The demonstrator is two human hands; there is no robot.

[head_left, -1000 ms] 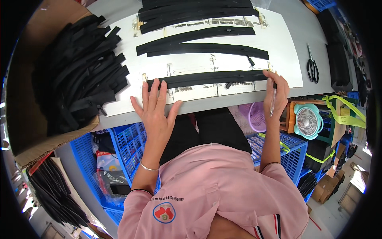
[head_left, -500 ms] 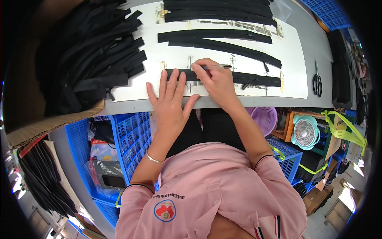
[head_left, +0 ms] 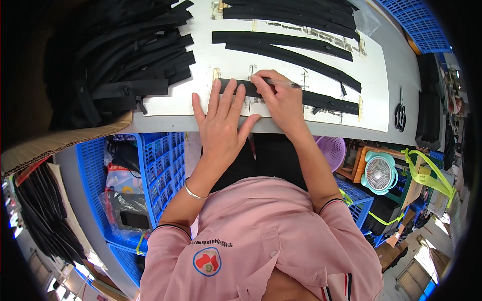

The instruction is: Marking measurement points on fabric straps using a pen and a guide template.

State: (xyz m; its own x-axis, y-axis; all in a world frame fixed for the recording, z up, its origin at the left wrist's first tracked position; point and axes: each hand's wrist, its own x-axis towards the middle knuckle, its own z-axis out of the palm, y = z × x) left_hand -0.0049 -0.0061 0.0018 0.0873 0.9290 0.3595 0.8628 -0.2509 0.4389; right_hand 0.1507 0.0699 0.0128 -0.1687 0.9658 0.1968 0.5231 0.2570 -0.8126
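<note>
A black zipper lies lengthwise across the near part of a marked white board, its pull hanging at the near edge. My left hand rests flat on the zipper's left end, fingers spread and fingertips over the tape. Pinched in my right hand is a pen, slanting across the zipper beside an upright dark mark on the board; its tip is hidden by my fingers. Farther back lie two more black zippers, an upper one and a lower one, converging at the left.
A heap of black zippers fills a cardboard box at left. More zippers lie together at the back. Black scissors rest on the grey table at right. Below are blue crates, a purple basket and a turquoise fan.
The whole view has shifted slightly, moving the board and table in the picture. My left hand stays on the zipper; my right hand with the pen has edged left, close to the dark mark.
</note>
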